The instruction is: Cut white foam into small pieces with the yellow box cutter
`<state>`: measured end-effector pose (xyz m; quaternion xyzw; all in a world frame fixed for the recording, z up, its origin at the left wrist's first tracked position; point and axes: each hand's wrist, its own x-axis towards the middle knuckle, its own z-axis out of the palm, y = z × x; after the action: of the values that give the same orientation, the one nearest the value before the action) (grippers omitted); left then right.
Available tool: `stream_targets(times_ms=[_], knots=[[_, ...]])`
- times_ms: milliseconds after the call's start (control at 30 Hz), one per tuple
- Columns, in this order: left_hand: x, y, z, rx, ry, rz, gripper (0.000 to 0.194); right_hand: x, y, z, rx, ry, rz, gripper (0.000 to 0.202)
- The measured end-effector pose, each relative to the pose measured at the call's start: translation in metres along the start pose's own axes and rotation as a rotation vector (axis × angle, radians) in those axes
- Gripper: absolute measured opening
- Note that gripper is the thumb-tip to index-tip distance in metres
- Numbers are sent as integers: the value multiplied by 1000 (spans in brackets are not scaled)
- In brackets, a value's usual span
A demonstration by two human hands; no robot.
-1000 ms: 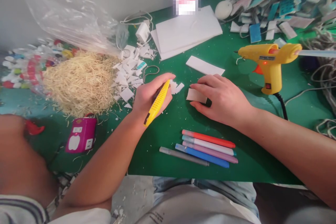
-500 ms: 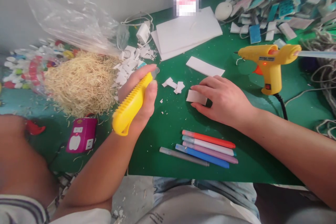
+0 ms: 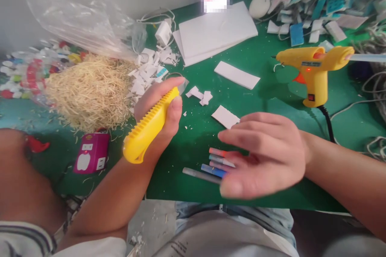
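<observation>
My left hand (image 3: 169,114) is closed around a yellow utility knife (image 3: 150,126) with a ridged edge. The knife is tilted, and its greyish tip beyond my fingertips is blurred. Above several felt-tip pens (image 3: 214,160) hangs my right hand (image 3: 265,156), fingers apart and nothing in it. It partly covers the pens and the corner of a small white foam-board piece (image 3: 224,116) on the table. Farther back lies a longer white strip (image 3: 237,75). Small white scraps (image 3: 199,94) are between the knife and the foam-board piece.
A yellow hot glue gun (image 3: 315,70) stands at right with a lit red light. White sheets (image 3: 217,34) lie at the back. Straw (image 3: 90,92), white offcuts (image 3: 146,72) and a purple power adapter (image 3: 92,152) are at left. Another person's knee (image 3: 18,164) is at the left edge.
My right hand has let go of the small white piece, lifted, and moved toward me over the pens. That piece now lies turned slightly. My left hand keeps the knife almost in place.
</observation>
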<state>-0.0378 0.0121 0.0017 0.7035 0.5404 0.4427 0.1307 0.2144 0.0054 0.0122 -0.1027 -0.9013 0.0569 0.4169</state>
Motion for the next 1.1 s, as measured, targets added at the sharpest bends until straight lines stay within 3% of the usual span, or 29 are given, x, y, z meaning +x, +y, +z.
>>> stream_targets(times_ms=[33, 100, 133, 200, 300, 700, 1100], knots=[[0, 2, 1, 1, 64, 39, 52, 0, -6, -1, 32, -52, 24, 41], [0, 4, 2, 2, 128, 84, 46, -1, -14, -2, 64, -94, 205, 28], [0, 5, 3, 4, 111, 90, 46, -1, -17, -2, 92, -133, 252, 27], [0, 6, 2, 18, 94, 89, 48, -1, -20, -1, 106, -83, 295, 27], [0, 7, 2, 29, 83, 82, 50, 0, -19, 1, 101, -25, 312, 31], [0, 9, 4, 11, 109, 75, 49, 1, -25, -2, 123, -76, 379, 22], [0, 7, 4, 78, 74, 46, 53, 3, -23, -4, 113, -47, 343, 17]])
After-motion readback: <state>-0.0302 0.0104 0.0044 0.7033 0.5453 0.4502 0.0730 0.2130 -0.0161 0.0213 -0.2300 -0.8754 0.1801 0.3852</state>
